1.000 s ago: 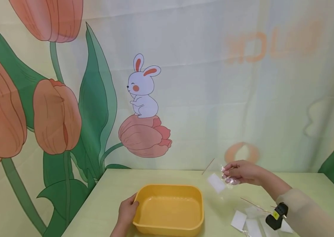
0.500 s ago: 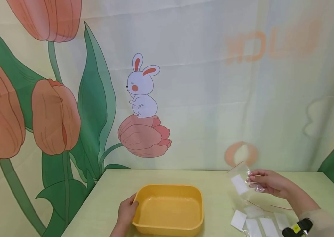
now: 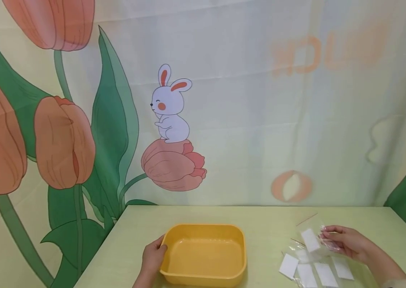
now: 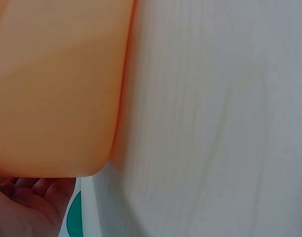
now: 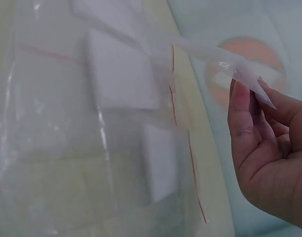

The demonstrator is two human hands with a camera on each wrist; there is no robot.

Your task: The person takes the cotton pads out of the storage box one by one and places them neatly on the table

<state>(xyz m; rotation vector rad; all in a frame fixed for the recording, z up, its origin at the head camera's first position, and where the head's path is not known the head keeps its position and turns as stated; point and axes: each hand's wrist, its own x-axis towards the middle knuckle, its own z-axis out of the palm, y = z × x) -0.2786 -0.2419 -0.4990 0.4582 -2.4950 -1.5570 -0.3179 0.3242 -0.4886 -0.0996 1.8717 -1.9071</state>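
In the head view my left hand grips the left side of a yellow plastic basin, thumb at the rim. The left wrist view shows the basin wall in orange tones, with fingers behind its lower edge. My right hand pinches one edge of a clear zip bag with a red seal line and a flat white rectangle inside. It hangs close over several similar bags on the table. In the right wrist view, thumb and fingers pinch a corner of the clear plastic.
The pale green table reaches back to a hanging cloth printed with tulips and a white rabbit. The similar bags overlap one another to the right of the basin, near the front.
My right hand has carried the pinched bag right and down, from beside the basin to over the other bags. The left hand and basin have stayed in place.
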